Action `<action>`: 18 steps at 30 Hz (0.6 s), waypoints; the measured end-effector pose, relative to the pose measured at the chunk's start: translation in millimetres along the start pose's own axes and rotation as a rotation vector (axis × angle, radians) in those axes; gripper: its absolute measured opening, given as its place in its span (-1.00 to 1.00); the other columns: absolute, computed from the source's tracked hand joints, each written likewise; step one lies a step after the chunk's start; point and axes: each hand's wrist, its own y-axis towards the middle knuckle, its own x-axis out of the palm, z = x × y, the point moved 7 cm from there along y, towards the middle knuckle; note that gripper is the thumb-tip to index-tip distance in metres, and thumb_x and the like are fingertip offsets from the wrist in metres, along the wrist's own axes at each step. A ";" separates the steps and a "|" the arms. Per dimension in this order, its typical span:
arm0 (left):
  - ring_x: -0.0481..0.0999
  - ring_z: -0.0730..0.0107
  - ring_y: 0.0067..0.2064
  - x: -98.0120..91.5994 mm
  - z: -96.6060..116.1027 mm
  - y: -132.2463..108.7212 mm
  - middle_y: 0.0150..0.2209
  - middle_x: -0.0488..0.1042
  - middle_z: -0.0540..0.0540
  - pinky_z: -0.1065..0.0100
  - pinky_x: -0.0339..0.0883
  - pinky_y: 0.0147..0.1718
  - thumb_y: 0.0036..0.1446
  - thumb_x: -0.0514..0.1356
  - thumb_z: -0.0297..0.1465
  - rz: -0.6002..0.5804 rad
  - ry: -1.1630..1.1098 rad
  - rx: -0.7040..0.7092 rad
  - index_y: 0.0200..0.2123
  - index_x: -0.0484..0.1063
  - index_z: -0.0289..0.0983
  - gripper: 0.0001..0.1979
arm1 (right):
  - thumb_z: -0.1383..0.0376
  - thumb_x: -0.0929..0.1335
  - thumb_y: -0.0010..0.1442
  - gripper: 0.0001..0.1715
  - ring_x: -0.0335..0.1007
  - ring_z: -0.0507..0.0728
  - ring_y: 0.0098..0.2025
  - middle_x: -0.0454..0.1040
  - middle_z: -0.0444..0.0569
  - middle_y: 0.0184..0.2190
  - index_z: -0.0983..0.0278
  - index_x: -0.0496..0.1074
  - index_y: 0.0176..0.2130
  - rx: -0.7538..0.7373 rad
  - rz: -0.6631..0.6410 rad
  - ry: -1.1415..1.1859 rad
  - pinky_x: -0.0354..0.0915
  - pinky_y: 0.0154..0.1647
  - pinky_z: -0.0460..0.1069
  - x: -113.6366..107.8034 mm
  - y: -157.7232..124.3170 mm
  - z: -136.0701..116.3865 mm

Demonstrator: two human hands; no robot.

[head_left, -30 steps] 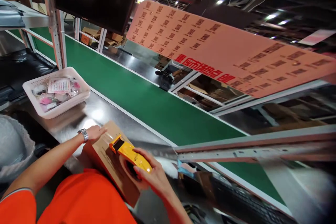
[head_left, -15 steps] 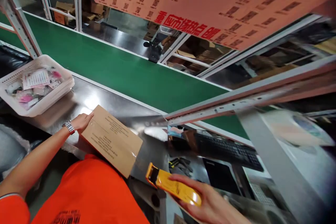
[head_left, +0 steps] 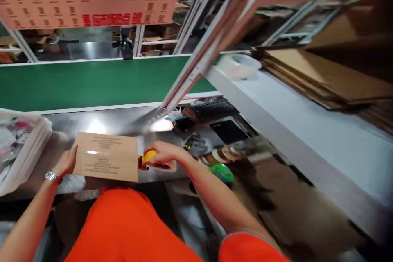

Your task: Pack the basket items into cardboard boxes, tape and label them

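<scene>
Tape already shines across our carton (head_left: 106,156), lower left of frame. Our left hand (head_left: 66,163) lies spread on its edge; our right hand (head_left: 162,156) grips the yellow dispenser (head_left: 147,159) at its other end.

There is only one view, from the camera on the person's head. It looks forward and down over the orange shirt (head_left: 123,229) to the steel worktable (head_left: 101,125), which is near. Farther away it faces the green conveyor belt (head_left: 92,82) and the shelves at the right.
</scene>
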 end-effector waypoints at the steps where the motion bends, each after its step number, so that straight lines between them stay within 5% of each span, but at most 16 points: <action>1: 0.75 -0.22 0.04 -0.6 0.6 0.0 -0.16 0.76 -0.43 0.13 0.61 -0.03 0.47 -0.10 0.11 -0.002 -0.016 -0.011 -0.20 0.69 -0.36 -0.24 | 0.26 0.59 -0.10 -0.50 0.68 0.31 -0.11 0.74 -0.01 -0.29 0.30 0.76 -0.10 0.078 0.051 -0.044 0.45 -0.07 0.02 4.6 7.1 5.8; 4: 0.77 -0.18 0.01 -3.2 7.6 -4.3 -0.18 0.77 -0.39 0.15 0.63 -0.04 0.54 -0.05 0.01 0.021 -0.061 -0.053 -0.18 0.69 -0.36 -0.33 | 0.38 0.51 0.06 -0.69 0.67 0.33 0.05 0.74 0.09 -0.24 0.43 0.73 -0.16 0.234 0.297 -0.016 0.41 0.13 0.09 12.8 24.3 25.5; 9: 0.81 -0.09 -0.07 2.5 15.0 -16.4 -0.20 0.77 -0.36 0.15 0.69 -0.15 0.60 -0.01 -0.09 0.040 -0.261 -0.196 0.01 0.67 -0.40 -0.42 | 0.42 0.52 0.25 -0.15 0.58 0.47 0.24 0.64 0.38 0.19 0.36 0.42 0.46 0.324 0.483 0.075 0.37 0.32 0.25 25.8 35.6 74.8; 12: 0.82 -0.01 -0.15 9.9 11.7 -18.6 -0.20 0.78 -0.30 0.15 0.71 -0.21 0.61 -0.01 -0.11 0.031 -0.443 -0.267 0.23 0.57 -0.39 -0.45 | 0.38 0.45 0.39 -0.11 0.45 0.53 0.38 0.47 0.48 0.37 0.33 0.22 0.58 0.345 0.544 0.128 0.24 0.47 0.36 33.0 35.3 95.0; 16: 0.83 0.03 -0.17 17.7 8.8 -21.4 -0.22 0.78 -0.23 0.14 0.73 -0.21 0.61 -0.02 -0.07 -0.020 -0.574 -0.350 0.38 0.48 -0.31 -0.42 | 0.20 0.27 0.59 -0.17 -0.15 0.50 0.69 -0.01 0.46 0.65 0.45 0.02 0.64 0.274 0.656 0.215 -0.22 0.68 0.43 46.1 41.2 68.7; 18: 0.84 0.01 -0.18 18.1 8.2 -24.1 -0.23 0.78 -0.23 0.13 0.73 -0.21 0.60 -0.02 -0.06 -0.023 -0.582 -0.400 0.40 0.46 -0.30 -0.40 | 0.08 0.20 0.63 -0.14 -0.24 0.34 0.72 -0.11 0.34 0.69 0.47 -0.04 0.64 0.084 0.714 0.485 -0.22 0.71 0.29 54.5 50.9 33.2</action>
